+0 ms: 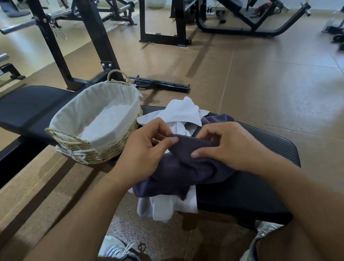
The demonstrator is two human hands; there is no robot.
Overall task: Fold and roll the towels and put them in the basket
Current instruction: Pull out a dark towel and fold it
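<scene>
Together both hands pinch purple towel [183, 171]

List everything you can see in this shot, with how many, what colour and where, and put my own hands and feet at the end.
Basket: one, woven straw with pale cloth lining, on the bench, left of the towels; nothing visible inside.
Dark towel: one, purple-grey, bunched on top of the pile, held by both hands.
White towels: count unclear, crumpled under and behind the dark one, one part hanging off the bench edge.
Bench: one, black padded, under everything.
Gym machines: several, black frames, on the brown floor behind.
Left hand: pinching the dark towel's edge.
Right hand: gripping the same edge.
Shoes: two, white, bottom of view.
</scene>
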